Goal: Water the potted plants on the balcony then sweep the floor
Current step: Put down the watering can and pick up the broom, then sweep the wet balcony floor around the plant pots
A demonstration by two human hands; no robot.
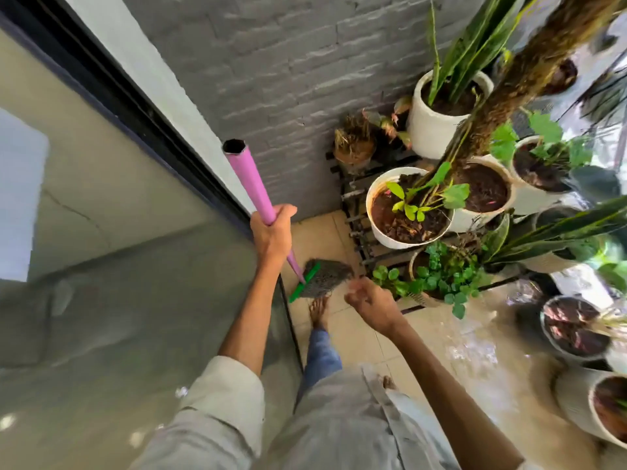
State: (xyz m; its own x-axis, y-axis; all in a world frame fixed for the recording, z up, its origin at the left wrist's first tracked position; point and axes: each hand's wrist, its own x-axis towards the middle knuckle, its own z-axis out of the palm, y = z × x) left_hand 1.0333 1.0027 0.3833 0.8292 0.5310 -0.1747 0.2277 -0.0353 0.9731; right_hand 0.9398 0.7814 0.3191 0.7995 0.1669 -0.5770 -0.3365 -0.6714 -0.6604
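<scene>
The balcony floor (342,337) is laid in pale beige tiles, and toward the right it looks glossy, perhaps wet, though motion blur makes that hard to judge. A grey brick-textured wall (271,62) closes the far end, and a glass door with a dark frame (112,93) runs along the left. In the corner a black slatted rack (359,195) carries white pots of plants (407,212), with more pots on the floor at the right. The broom (251,184) has a long pink handle, hollow at the top, a green bar at its base and a dark bristle head resting on the tiles near the door, just ahead of a bare foot (319,310). The left hand (271,232) is wrapped tightly around the handle; the right hand (368,301) hovers free, fingers loosely curled and blurred.
</scene>
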